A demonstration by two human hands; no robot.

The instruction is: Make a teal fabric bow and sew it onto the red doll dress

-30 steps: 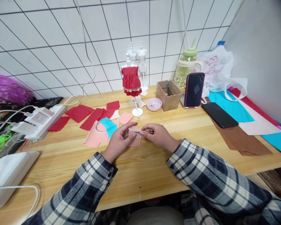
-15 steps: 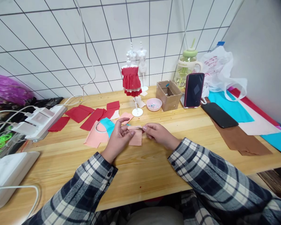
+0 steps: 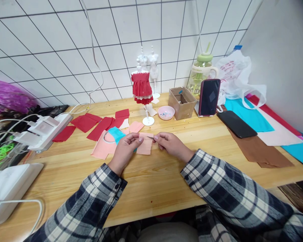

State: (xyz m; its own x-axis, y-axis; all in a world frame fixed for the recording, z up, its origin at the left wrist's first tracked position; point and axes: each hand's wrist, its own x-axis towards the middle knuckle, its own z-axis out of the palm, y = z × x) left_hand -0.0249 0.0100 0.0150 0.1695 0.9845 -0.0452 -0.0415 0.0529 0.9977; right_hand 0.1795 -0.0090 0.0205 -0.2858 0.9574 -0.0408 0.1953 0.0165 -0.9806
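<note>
My left hand point(image 3: 126, 149) pinches the left edge of a small pink fabric piece point(image 3: 145, 145) above the wooden table point(image 3: 154, 181). My right hand point(image 3: 170, 144) is closed in a pinch on a thin needle-like tool whose tip touches the fabric's top right edge. Just behind my left hand lie a turquoise scrap point(image 3: 116, 133), a thin ring and larger pink pieces point(image 3: 101, 148). Red fabric pieces point(image 3: 96, 123) are spread further back on the left.
A small mannequin in a red dress point(image 3: 141, 88) stands at the back, with a pink bead bowl point(image 3: 166, 112), a cardboard box point(image 3: 182, 101), a propped phone point(image 3: 209, 96) and a bottle point(image 3: 201, 72). A flat phone point(image 3: 236, 123) and coloured sheets lie right. Power strip point(image 3: 41, 131) and cables sit left.
My left hand opened its fingers half a second ago and has closed again on the pink fabric's left edge. The fabric now hangs flatter and lower. My right hand stayed nearly in place.
</note>
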